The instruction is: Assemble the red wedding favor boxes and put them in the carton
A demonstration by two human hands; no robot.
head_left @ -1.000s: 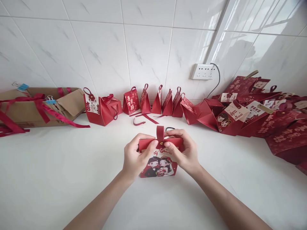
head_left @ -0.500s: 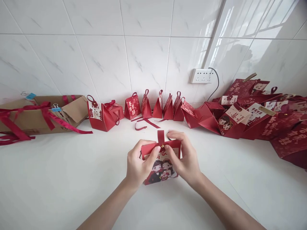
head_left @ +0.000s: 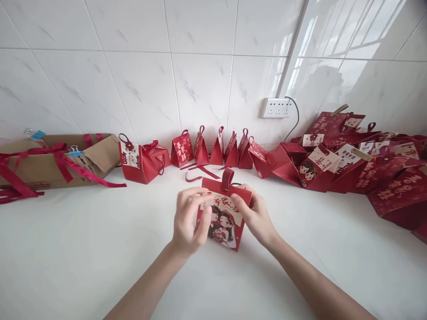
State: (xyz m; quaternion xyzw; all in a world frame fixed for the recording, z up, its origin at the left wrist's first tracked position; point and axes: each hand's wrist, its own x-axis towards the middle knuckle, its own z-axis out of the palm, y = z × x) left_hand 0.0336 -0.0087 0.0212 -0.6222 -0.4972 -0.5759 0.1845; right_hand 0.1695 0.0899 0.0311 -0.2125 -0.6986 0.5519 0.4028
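In the head view a red gift box [head_left: 225, 222] with a cartoon couple and lettering on its front stands tilted on the white counter. A red strap forms a loop [head_left: 227, 179] at its top edge. My right hand [head_left: 255, 215] grips the box's upper right corner, thumb on the front and fingers behind. My left hand [head_left: 191, 222] is at the box's left side, fingers apart and slightly blurred, in front of its left edge. Whether the left fingers touch the box, I cannot tell.
Several small red boxes [head_left: 183, 150] line the tiled wall. Loose red straps [head_left: 204, 171] lie before them. A cardboard box [head_left: 36, 168] with red ribbons and binder clips is at left. Many red boxes [head_left: 383, 173] are heaped at right, below a power strip [head_left: 276, 108].
My left hand has let go of the box and its fingers have spread. The box has turned and tilted in my right hand. Its upright strap is now a loop.
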